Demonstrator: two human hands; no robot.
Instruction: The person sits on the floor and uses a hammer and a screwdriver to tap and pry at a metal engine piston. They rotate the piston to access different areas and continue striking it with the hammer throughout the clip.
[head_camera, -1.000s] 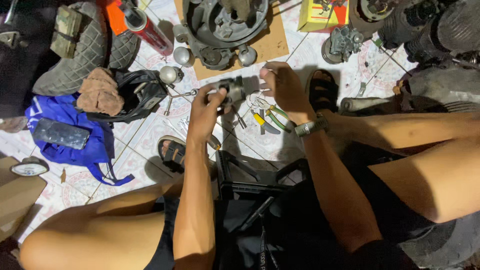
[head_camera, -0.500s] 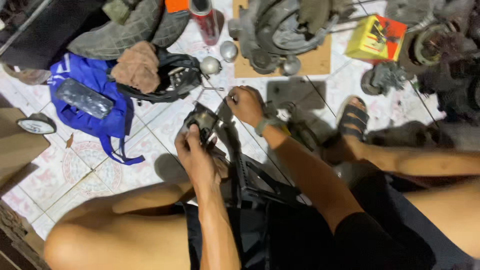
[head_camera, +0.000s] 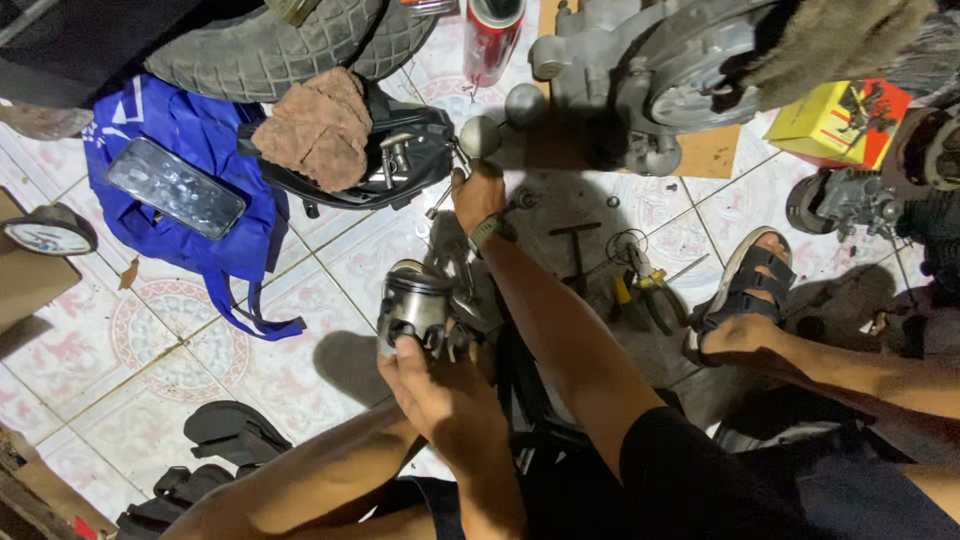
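Your left hand (head_camera: 440, 385) is curled around a grey metal piston (head_camera: 415, 300), fingers pressed against its lower side, holding it above the tiled floor (head_camera: 250, 370) near the middle of the view; your right hand (head_camera: 477, 195) reaches forward past it, fingers folded down by a round metal knob (head_camera: 480, 137), though you cannot tell whether it grips anything; a watch band (head_camera: 492, 229) sits on that wrist. Just left of the right hand lies a black plastic cover (head_camera: 400, 160) with a brown rag (head_camera: 315, 125) on top; beyond them a tyre (head_camera: 270, 45) runs along the far edge of the floor. A blue bag (head_camera: 190, 160) lies at the far left with a clear lens (head_camera: 175, 187) on it. Pliers (head_camera: 640, 290) rest on the floor right of your forearm, near your sandalled foot (head_camera: 745, 285); an engine casing (head_camera: 660, 80) and a yellow box (head_camera: 835, 120) sit at the far right.
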